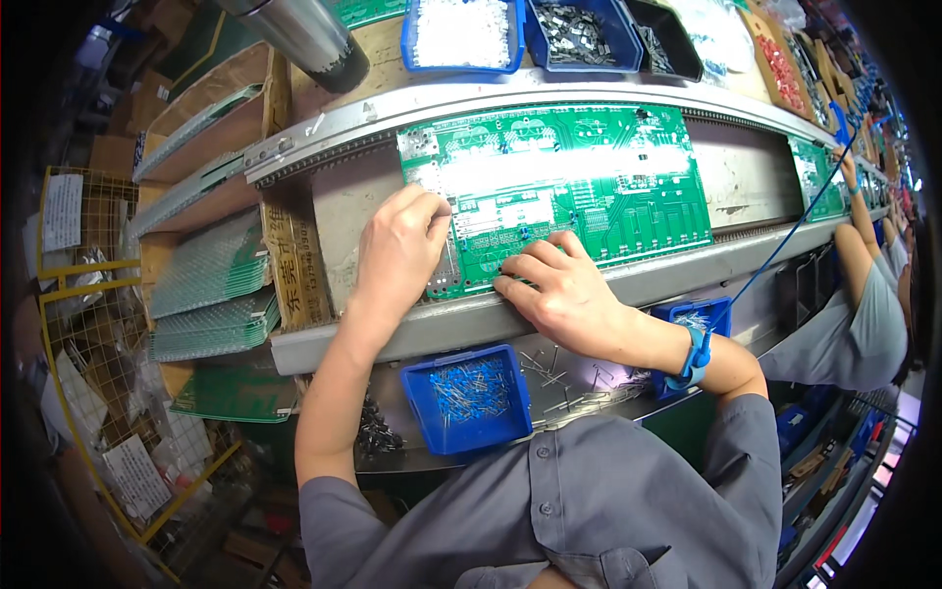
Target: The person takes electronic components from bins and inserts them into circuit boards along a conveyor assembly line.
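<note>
A large green circuit board point(628, 221) lies between the two metal rails in front of me, with a bright glare band across it. My left hand point(402, 240) is over the board's left edge, thumb and fingertips pinched together; anything between them is too small to make out. Over the near edge of the board, my right hand point(554, 290) has its fingers curled down and closed, their tips partly hidden. A blue wrist strap point(697, 358) with a cord circles my right wrist. Small dark and blue parts stand on the board.
Close to me stand a blue bin of blue leaded components point(469, 393) and another blue bin point(697, 319). Across the rail are bins of white parts point(461, 34) and dark parts point(579, 37). Stacked boards point(211, 265) fill a rack at left. A co-worker's arm point(859, 211) is at right.
</note>
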`<state>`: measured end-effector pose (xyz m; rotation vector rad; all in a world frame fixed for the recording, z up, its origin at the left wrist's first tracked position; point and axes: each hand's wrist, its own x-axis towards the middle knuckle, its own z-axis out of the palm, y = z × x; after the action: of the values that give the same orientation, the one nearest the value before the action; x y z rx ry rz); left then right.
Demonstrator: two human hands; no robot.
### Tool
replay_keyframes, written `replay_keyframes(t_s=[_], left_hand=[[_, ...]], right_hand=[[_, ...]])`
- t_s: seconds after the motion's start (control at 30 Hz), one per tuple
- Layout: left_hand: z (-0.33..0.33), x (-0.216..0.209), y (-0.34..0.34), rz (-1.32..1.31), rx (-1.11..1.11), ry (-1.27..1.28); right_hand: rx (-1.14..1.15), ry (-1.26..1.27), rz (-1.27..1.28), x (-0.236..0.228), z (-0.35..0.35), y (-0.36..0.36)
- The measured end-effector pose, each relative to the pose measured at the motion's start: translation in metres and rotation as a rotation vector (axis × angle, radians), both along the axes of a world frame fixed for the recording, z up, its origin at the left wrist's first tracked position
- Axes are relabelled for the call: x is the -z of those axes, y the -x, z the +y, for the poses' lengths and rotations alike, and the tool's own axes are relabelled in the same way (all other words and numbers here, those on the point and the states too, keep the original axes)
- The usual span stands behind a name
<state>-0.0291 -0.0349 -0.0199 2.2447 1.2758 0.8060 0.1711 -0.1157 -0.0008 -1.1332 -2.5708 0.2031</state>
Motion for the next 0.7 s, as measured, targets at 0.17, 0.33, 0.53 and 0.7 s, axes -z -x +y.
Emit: replay_keyframes(t_s=[0.17, 0.33, 0.53, 0.7], left_hand=[[0.0011, -0.0002, 0.0001, -0.017, -0.015, 0.005], [0.003, -0.0021, 0.0013, -0.034, -0.017, 0.108], [0.0032, -0.0067, 0.0021, -0.073, -0.043, 0.199], [0.0061, -0.0085, 0.0047, -0.142, -0.047, 0.226]], right_hand=[[0.003, 0.012, 0.001, -0.0004, 0.0002, 0.0002], [0.018, 0.0, 0.033, 0.0006, -0.0001, 0.0014], [0.013, 0.024, 0.001, -0.0001, -0.0001, 0.0002], [0.03, -0.011, 0.051, 0.002, -0.0004, 0.0018]])
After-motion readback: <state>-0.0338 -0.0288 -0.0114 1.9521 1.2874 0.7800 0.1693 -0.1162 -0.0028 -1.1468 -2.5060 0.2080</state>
